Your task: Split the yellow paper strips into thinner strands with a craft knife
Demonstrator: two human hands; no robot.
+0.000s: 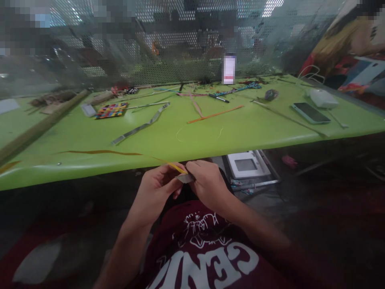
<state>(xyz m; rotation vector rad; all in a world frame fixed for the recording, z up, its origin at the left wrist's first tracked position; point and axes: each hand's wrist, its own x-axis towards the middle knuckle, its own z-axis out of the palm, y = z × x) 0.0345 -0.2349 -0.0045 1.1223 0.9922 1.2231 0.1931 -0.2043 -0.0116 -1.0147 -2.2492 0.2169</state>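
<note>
My left hand (158, 182) and my right hand (207, 176) meet just in front of the table edge, above my lap. Both are closed, fingertips pinching a small flat grey strip (184, 178) and the end of a yellow strip (177, 167) together. The yellow strip's long tail trails left over the front of the table. How the two pieces join is hidden by my fingers. On the table beyond my hands lie an orange strip (215, 114), a pink strip (196, 105) and a long grey patterned strip (141, 126).
The green-covered table (156, 148) holds a wooden pole (45, 124), a colourful woven piece (111, 110), a pen (219, 98), a phone (311, 112) and a white box (323, 98). A lit screen (229, 69) stands before the perforated metal panel (180, 48). A white frame (248, 164) sits below.
</note>
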